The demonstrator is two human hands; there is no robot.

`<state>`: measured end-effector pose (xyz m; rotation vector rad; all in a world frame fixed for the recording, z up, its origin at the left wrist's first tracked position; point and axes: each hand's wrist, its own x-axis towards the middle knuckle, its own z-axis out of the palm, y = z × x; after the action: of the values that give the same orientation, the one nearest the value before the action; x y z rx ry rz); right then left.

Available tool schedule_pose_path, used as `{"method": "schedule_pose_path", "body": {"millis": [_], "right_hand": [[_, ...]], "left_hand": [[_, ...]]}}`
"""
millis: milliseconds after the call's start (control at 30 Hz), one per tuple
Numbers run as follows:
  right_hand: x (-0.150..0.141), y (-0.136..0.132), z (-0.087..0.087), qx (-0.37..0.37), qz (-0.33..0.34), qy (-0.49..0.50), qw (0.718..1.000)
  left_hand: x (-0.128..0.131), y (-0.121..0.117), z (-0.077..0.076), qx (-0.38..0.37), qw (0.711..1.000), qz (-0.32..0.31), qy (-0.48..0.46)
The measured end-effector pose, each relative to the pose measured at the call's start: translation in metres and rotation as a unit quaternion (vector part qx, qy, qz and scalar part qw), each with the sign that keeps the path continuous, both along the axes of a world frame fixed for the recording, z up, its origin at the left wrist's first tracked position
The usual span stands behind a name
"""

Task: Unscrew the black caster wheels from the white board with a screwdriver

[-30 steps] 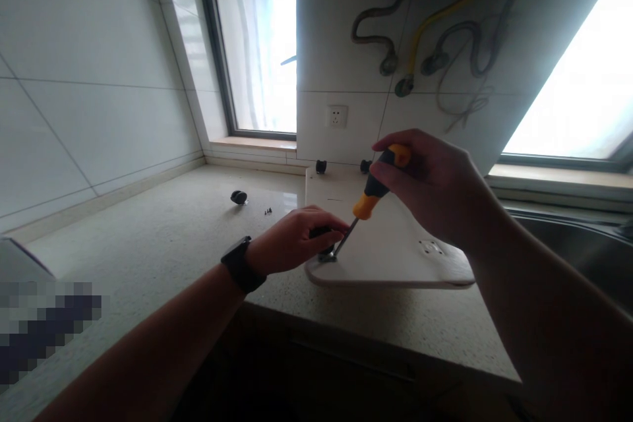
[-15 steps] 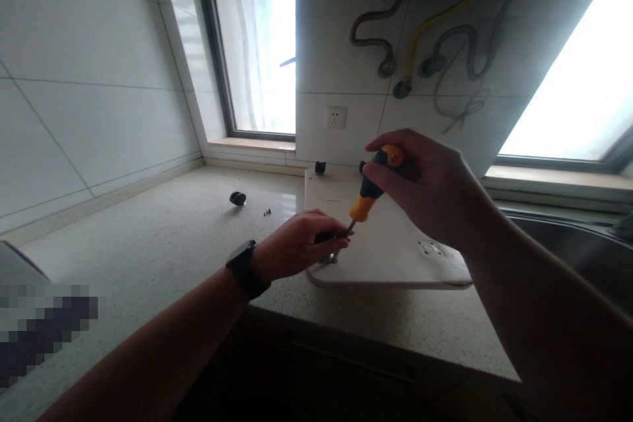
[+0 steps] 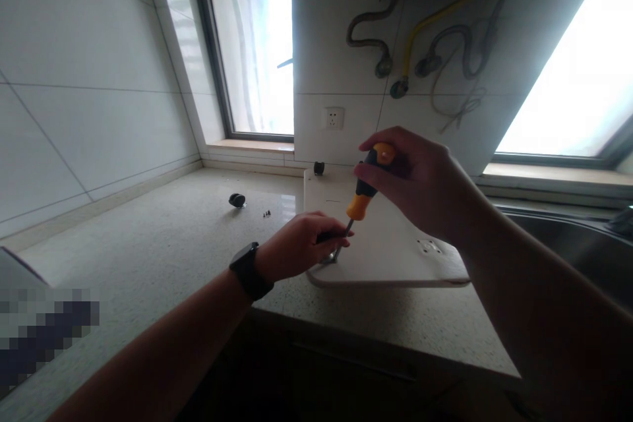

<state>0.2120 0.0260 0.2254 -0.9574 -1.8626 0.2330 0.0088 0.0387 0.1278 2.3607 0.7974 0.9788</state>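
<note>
My right hand [image 3: 415, 175] is wrapped round the yellow and black handle of a screwdriver [image 3: 362, 201]. Its shaft slants down past my left fingertips to a metal plate [image 3: 329, 258] at the near left corner of a white board [image 3: 376, 257]. With closed fingers my left hand [image 3: 301, 241] grips a dark caster [image 3: 326, 236], mostly hidden, above that plate. Whether those fingers also touch the shaft, I cannot tell. Another caster [image 3: 319, 168] stands at the board's far left corner. Screw holes [image 3: 428, 247] mark its near right corner.
A loose caster [image 3: 237, 200] and several small screws [image 3: 267, 213] lie on the speckled countertop [image 3: 163, 244] to the left. A box [image 3: 22, 270] sits at the left edge. On the right is a metal sink [image 3: 558, 231]. Pipes [image 3: 370, 43] and a socket [image 3: 333, 118] are on the wall behind.
My right hand and the screwdriver handle have shifted slightly left, so the screwdriver stands a little more upright. My left hand stays at the same corner. The view has moved slightly.
</note>
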Motion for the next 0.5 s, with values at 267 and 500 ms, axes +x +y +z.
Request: {"method": "schedule_pose_path", "body": {"millis": [267,500], "right_hand": [[-0.018,-0.008,0.013,0.082,-0.099,-0.118,0.985],[-0.018,-0.004,0.018,0.079,-0.047,-0.124,0.988]], "left_hand": [[0.001,0.001,-0.001,-0.126,0.988,-0.051,-0.074],[0.000,0.001,0.000,-0.107,0.992,-0.021,-0.066]]}}
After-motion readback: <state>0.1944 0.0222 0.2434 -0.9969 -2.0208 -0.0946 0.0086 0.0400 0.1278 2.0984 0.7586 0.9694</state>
